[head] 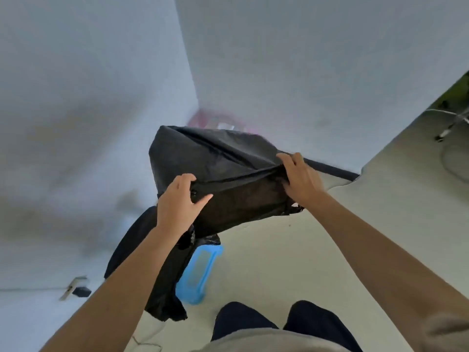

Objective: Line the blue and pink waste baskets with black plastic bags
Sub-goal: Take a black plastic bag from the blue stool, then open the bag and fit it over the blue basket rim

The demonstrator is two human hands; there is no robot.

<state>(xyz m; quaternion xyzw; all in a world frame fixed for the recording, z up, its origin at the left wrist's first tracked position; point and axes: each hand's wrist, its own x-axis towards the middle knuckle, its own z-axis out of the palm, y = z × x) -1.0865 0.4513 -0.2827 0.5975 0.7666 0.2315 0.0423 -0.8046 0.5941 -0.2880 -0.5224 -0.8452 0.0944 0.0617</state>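
Step in hand, by my reading: opening mouth of puffed black plastic bag (218,161), held mid-air at frame centre.

Left hand (179,201) pinches bag rim at 8 o'clock of bag; right hand (300,177) grips gathered rim at 3 o'clock.

Blue plastic waste basket (200,271) on pale floor (279,250) at 6 o'clock, second black plastic bag (162,288) draped over it, seating unclear. Pink waste basket (215,120) in corner at 12 o'clock, blurred, mostly hidden.

Next likely: spread mouth, lower over pink basket.

Count: two bags, two baskets, two hands.
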